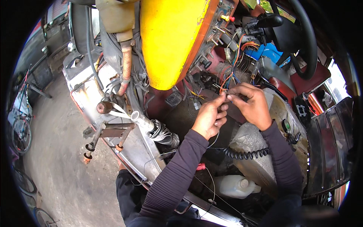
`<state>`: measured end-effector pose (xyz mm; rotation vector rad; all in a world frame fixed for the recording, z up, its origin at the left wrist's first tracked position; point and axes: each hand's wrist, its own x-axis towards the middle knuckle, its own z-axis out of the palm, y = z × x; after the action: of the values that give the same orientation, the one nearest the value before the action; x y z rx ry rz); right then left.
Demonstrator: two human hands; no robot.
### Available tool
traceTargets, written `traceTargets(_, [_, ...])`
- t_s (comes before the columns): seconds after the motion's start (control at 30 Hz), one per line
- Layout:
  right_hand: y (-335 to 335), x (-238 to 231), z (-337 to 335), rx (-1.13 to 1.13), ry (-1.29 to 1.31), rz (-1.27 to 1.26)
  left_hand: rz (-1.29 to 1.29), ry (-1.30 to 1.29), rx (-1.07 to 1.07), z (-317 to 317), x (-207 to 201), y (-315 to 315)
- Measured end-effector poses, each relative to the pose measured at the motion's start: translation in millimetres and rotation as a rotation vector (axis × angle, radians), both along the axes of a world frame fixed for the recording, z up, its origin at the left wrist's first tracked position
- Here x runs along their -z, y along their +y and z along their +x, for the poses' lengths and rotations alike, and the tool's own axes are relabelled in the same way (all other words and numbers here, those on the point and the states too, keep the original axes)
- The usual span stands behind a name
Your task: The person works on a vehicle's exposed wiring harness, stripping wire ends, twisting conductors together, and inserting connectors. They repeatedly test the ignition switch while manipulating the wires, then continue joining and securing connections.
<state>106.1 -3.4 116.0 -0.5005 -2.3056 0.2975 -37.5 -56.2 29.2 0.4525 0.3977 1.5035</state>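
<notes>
My left hand [210, 118] and my right hand [251, 104] meet near the middle of the view, fingertips pinched close together. Between them runs a bundle of thin coloured wires [227, 81], orange, blue and others, coming down from the open dashboard. Both hands have their fingers closed on wire ends there; exactly which strand each one grips is too small to tell. A thin pale cable [215, 140] hangs below my left hand. Just up and left of the hands, loose wires with a clear connector [197, 104] lie against the dark floor.
A yellow panel [170, 38] with an orange edge carrying switches stands ahead. The steering wheel [312, 45] is at upper right. A black coiled cord [247, 154] crosses under my right forearm. A whitish plastic jug [236, 186] lies below. Metal steps [109, 132] and parked bicycles [22, 113] are left.
</notes>
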Motion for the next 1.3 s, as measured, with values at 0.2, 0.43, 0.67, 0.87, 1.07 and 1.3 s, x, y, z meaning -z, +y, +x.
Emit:
traceTargets(0.2, [-1.9,2.7,5.3,-0.012,-0.097,0.289,-0.027,0.011,-0.063,-0.3,3.6,14.5])
traceTargets(0.43, [-1.5,8.7,5.3,0.149,-0.24,0.129,0.072,0.722,-0.614,8.8,7.1,25.0])
traceTargets(0.67, [-1.3,10.1,12.1,0.159,-0.12,0.016,-0.045,0.561,-0.367,-9.4,16.8,-4.5])
traceTargets(0.87, [-7.0,14.8,12.3,0.163,-0.154,0.0,0.049,0.533,-0.32,-5.3,17.9,-13.9])
traceTargets(1.07, [-2.2,20.8,15.2,0.082,-0.095,-0.024,-0.036,0.473,-0.353,-1.0,13.7,-8.6])
traceTargets(1.3, [-2.3,17.4,18.0,-0.047,-0.237,0.327,0.005,0.335,-0.303,-1.7,17.1,-6.6])
